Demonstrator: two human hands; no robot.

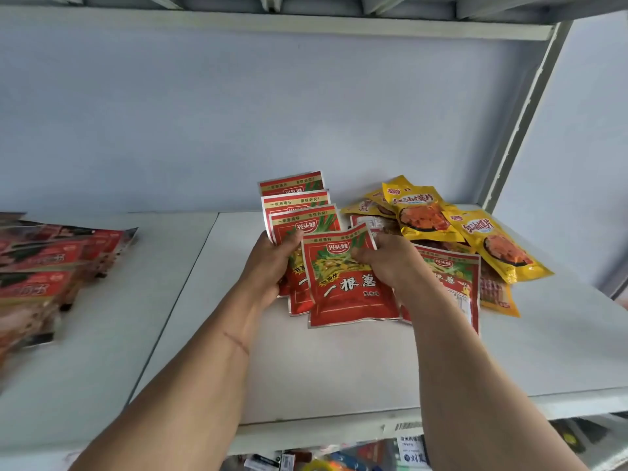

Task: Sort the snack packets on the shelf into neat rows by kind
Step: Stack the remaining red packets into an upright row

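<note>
At the shelf's (339,362) far left lies an overlapping row of red packets (51,266), seemingly sorted. Mid-shelf, the left hand (272,266) grips a fanned stack of red scallion packets (299,215); the right hand (390,263) pinches another (350,290) against it. Rightward, yellow packets (441,229) remain heaped, so roughly half is left.

Glossy foil-edged plastic snack packets (350,283) lie on smooth matt shelf (339,368).

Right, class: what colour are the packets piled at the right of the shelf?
Yellow packets, each printed with an orange food picture; the head view shows them.
</note>
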